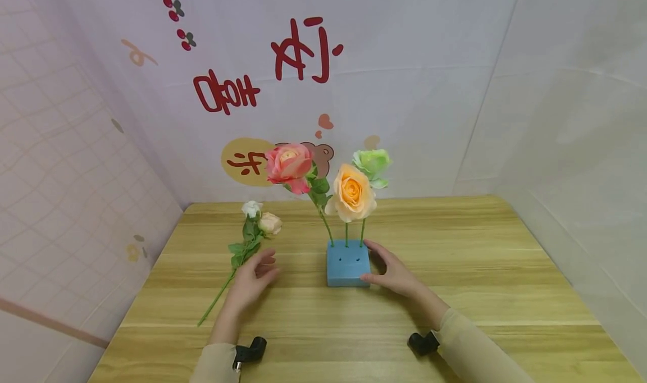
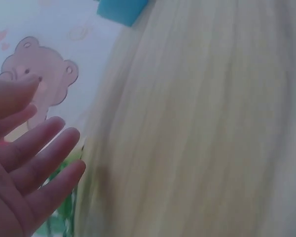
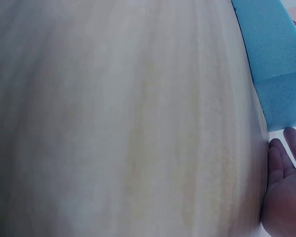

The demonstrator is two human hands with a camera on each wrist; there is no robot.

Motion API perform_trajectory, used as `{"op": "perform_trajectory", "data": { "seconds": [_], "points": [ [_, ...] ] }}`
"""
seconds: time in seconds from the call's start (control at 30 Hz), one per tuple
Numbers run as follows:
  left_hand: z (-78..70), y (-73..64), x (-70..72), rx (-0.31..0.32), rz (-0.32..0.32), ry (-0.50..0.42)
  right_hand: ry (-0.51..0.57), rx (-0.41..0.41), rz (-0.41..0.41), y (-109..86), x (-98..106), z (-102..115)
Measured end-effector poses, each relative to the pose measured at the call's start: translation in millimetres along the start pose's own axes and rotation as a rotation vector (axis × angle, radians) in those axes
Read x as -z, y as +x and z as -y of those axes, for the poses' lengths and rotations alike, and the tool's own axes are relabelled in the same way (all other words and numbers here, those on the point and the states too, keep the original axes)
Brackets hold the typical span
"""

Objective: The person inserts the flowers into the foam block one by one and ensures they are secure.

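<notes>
A blue foam block stands on the table with three artificial flowers upright in its top: a pink rose, an orange rose and a green flower. My right hand holds the block by its right side, thumb at the front corner and a finger at the back corner. To the left, a white rose and a cream rose lie on the table with green leaves and a long stem. My left hand hovers beside their leaves, fingers relaxed and holding nothing, as the left wrist view shows too.
Two small holes show in the block's top, in front of the stems. The wooden table meets a white printed backdrop at the back and sides. Black wrist mounts sit at both sleeves.
</notes>
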State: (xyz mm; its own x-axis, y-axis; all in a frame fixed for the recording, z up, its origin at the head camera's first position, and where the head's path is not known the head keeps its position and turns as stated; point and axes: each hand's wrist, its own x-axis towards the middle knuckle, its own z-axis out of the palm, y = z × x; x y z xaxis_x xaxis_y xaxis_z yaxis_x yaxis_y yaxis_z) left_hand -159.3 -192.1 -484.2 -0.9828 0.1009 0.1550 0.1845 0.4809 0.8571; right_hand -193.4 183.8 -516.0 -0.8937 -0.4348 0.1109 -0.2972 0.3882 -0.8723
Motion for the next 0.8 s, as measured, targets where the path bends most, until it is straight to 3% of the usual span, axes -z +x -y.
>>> {"op": "perform_trajectory", "data": {
  "seconds": [0.1,0.27,0.5,0.8],
  "points": [
    [4.0,-8.5,12.6,0.032,-0.008,0.006,-0.001,0.004,0.002,-0.2,-0.3,-0.1],
    [10.9,-19.9,31.9,0.028,-0.036,0.028,0.006,0.003,0.005,-0.5,-0.7,0.4],
    [11.5,-31.5,53.4,0.057,-0.096,0.096,0.013,-0.010,0.005,-0.4,-0.5,0.1],
    [22.9,-41.3,69.8,0.016,-0.100,0.116,0.014,-0.013,-0.004,-0.2,-0.3,-1.5]
  ]
}}
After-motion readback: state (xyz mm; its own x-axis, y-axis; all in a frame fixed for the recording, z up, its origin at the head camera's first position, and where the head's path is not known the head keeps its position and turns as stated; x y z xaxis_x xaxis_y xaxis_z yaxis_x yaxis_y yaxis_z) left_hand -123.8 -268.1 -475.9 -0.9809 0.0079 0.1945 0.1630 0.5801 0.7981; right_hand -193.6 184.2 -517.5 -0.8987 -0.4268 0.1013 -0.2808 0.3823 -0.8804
